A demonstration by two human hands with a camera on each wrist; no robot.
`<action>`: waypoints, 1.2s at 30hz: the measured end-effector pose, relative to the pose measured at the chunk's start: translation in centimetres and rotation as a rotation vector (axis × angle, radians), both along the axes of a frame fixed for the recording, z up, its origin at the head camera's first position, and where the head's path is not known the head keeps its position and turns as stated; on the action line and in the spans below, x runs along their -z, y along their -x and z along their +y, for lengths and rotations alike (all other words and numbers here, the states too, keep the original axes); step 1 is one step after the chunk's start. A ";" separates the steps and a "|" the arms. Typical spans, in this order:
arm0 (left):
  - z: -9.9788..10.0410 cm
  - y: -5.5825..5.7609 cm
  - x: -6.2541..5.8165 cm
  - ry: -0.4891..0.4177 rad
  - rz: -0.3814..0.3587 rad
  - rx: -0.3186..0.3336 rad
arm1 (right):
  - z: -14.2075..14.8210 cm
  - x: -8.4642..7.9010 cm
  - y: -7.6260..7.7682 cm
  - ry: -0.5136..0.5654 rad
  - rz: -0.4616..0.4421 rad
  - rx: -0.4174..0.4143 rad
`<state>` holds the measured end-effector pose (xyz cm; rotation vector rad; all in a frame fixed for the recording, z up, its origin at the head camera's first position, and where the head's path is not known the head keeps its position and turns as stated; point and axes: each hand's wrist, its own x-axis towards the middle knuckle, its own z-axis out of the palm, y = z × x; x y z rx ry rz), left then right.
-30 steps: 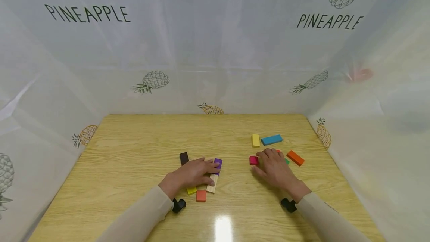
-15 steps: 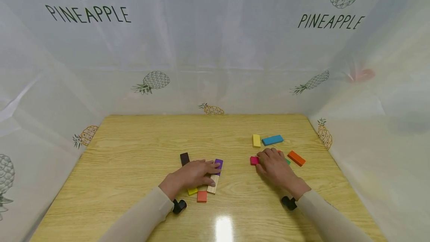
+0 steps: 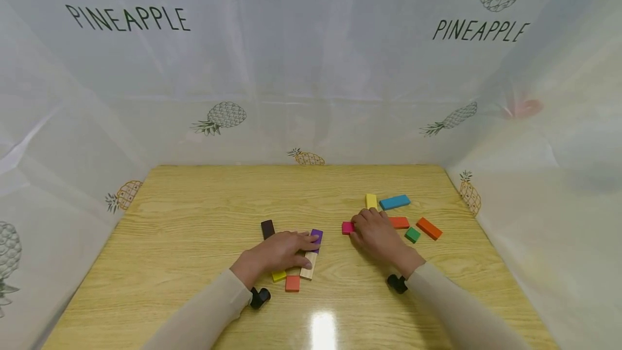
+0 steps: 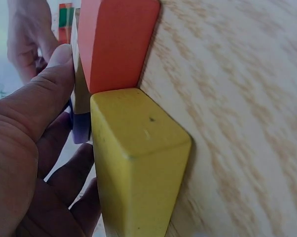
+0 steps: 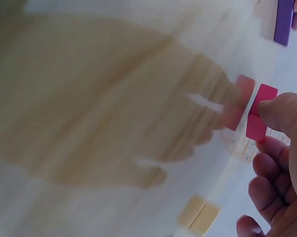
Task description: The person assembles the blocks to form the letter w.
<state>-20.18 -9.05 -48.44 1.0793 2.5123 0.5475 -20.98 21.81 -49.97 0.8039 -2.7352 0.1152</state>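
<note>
My right hand (image 3: 381,235) pinches a small magenta block (image 5: 261,112) between thumb and fingers, close over the table. To the left, my left hand (image 3: 279,251) rests with fingers spread over a group of blocks. Its fingertips touch the purple block (image 3: 316,237), and its thumb lies on the plain wood block (image 3: 308,268) that sits end to end with it. A yellow block (image 4: 133,148) and a coral block (image 4: 116,44) meet at a corner beside that hand in the left wrist view. A black block (image 3: 267,229) shows beyond it. The hand hides the middle of the group.
Behind and right of my right hand lie a light yellow block (image 3: 371,201), a blue block (image 3: 394,202), a red-orange block (image 3: 399,223), a green block (image 3: 412,234) and an orange block (image 3: 428,228). A pineapple-printed sheet (image 3: 311,69) encloses the wooden table (image 3: 209,193).
My right hand has moved left with the magenta block, uncovering the green block and the red-orange block. My left hand has stayed in place.
</note>
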 end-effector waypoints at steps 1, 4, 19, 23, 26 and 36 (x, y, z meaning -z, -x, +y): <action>0.0 0.0 0.0 0.000 0.001 0.000 | -0.5 0.0 0.2 0.003 -0.002 -0.007; 0.0 0.1 0.1 -0.005 0.002 0.000 | -1.8 -0.1 0.6 0.015 -0.015 -0.038; 0.1 0.2 0.3 -0.005 -0.014 -0.007 | -4.2 -0.2 1.6 -0.014 -0.072 -0.079; 0.0 0.3 0.3 -0.004 -0.024 -0.012 | -4.5 -0.2 1.6 -0.020 -0.072 -0.081; 0.0 0.3 0.3 -0.011 -0.028 -0.012 | -4.6 -0.2 1.6 -0.021 -0.067 -0.085; 0.0 0.2 0.3 -0.015 -0.029 -0.009 | -4.7 -0.3 1.5 -0.037 -0.062 -0.077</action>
